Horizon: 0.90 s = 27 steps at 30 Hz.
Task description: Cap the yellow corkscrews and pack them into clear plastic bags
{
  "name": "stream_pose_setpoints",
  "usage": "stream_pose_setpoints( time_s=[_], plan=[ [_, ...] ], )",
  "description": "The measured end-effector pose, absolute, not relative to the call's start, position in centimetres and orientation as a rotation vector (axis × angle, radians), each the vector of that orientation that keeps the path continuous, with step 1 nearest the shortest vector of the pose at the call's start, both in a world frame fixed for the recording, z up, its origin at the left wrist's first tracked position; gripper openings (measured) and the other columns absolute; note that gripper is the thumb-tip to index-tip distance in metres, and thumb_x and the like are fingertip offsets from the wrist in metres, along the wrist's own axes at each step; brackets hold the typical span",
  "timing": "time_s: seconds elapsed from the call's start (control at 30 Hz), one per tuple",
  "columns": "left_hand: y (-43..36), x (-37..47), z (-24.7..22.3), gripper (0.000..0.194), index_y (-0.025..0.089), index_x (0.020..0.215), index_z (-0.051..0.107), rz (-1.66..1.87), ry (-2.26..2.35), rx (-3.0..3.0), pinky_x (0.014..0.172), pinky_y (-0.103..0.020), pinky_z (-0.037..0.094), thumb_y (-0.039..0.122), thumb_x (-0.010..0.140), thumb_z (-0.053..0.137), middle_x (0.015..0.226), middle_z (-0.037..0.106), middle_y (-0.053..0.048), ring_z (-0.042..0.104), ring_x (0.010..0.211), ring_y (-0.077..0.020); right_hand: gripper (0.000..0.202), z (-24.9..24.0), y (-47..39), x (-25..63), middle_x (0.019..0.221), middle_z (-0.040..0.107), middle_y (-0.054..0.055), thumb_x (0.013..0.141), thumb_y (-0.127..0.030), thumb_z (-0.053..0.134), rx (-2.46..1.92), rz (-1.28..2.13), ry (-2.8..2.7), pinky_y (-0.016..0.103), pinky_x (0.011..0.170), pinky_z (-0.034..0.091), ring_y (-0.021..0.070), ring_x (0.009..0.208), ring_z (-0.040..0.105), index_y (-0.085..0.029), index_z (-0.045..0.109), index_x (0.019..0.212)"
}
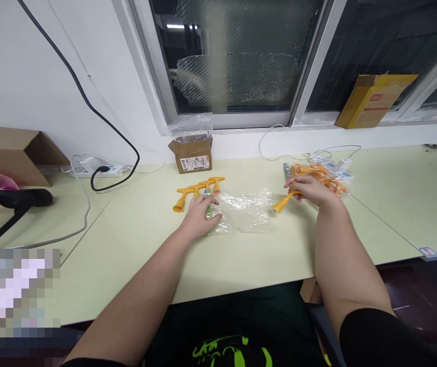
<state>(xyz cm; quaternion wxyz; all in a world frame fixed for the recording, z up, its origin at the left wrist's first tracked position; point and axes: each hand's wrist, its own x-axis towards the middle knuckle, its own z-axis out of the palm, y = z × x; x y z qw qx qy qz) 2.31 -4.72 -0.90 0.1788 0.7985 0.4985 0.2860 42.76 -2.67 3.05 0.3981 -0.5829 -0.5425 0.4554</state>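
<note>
A clear plastic bag lies flat on the pale table. My left hand rests on the bag's left end with its fingers apart, over a strip of green. Just behind that hand stand several yellow T-shaped pieces in a row. At the bag's right side my right hand grips one yellow piece by its upper part, its flared end pointing down and left. Beside and behind the right hand lies a pile of bagged yellow-orange pieces.
A small cardboard box stands against the wall. Power strips and cables lie at the back left, near a larger carton and a black stand. A yellow box leans on the window.
</note>
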Motion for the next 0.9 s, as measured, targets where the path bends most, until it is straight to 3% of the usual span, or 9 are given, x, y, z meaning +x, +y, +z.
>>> stream_pose_setpoints(
  time_s=[0.2, 0.37, 0.5, 0.63, 0.77, 0.9],
  plan=[
    [-4.7, 2.2, -1.2, 0.038, 0.027, 0.115, 0.064, 0.748, 1.366, 2.252, 0.113, -0.055, 0.039, 0.041, 0.081, 0.071, 0.141, 0.054, -0.009, 0.044, 0.136, -0.0376, 0.021, 2.7, -2.2, 38.9, 0.082, 0.073, 0.007, 0.077, -0.015, 0.071, -1.271, 1.431, -1.36, 0.031, 0.076, 0.061, 0.0179, 0.074, 0.074, -0.017, 0.069, 0.098],
    [-4.7, 2.2, -1.0, 0.037, 0.026, 0.115, 0.064, 0.716, 1.391, 2.215, 0.107, -0.05, 0.044, 0.04, 0.081, 0.068, 0.129, 0.058, -0.009, 0.054, 0.126, -0.0342, 0.03, 1.5, -1.8, 36.8, 0.093, 0.079, 0.01, 0.083, -0.019, 0.072, -1.157, 1.614, -1.348, 0.033, 0.088, 0.061, 0.0205, 0.093, 0.077, -0.019, 0.064, 0.112],
    [-4.7, 2.0, -0.8, 0.032, 0.024, 0.111, 0.064, 0.732, 1.393, 2.21, 0.091, -0.043, 0.051, 0.037, 0.082, 0.064, 0.111, 0.061, -0.007, 0.063, 0.1, -0.0274, 0.037, 1.0, -1.9, 36.2, 0.094, 0.08, 0.008, 0.085, -0.024, 0.074, -1.166, 1.818, -1.437, 0.029, 0.079, 0.063, 0.018, 0.087, 0.077, -0.02, 0.061, 0.119],
    [-4.5, 1.6, -0.6, 0.024, 0.023, 0.103, 0.064, 0.722, 1.352, 2.153, 0.07, -0.036, 0.05, 0.031, 0.08, 0.063, 0.092, 0.065, -0.004, 0.062, 0.076, -0.0214, 0.043, 0.9, -1.9, 36.4, 0.077, 0.076, 0.002, 0.082, -0.025, 0.076, -1.248, 1.926, -1.508, 0.026, 0.067, 0.063, 0.0148, 0.065, 0.074, -0.019, 0.062, 0.122],
    [-4.6, 1.4, -0.4, 0.023, 0.024, 0.1, 0.065, 0.633, 1.374, 2.089, 0.062, -0.033, 0.047, 0.028, 0.077, 0.062, 0.082, 0.068, -0.001, 0.062, 0.067, -0.0205, 0.039, 0.6, -1.6, 36.7, 0.065, 0.072, 0.001, 0.079, -0.024, 0.075, -1.345, 1.919, -1.589, 0.02, 0.051, 0.056, 0.0131, 0.055, 0.069, -0.015, 0.068, 0.117],
    [-4.6, 1.2, -0.5, 0.024, 0.025, 0.098, 0.067, 0.559, 1.402, 2.111, 0.058, -0.032, 0.043, 0.03, 0.075, 0.065, 0.083, 0.069, -0.001, 0.063, 0.067, -0.0211, 0.025, 0.6, -1.5, 36.8, 0.062, 0.069, 0.0, 0.078, -0.024, 0.074, -1.451, 1.776, -1.651, 0.016, 0.044, 0.049, 0.0079, 0.046, 0.06, -0.014, 0.074, 0.101]
  ],
)
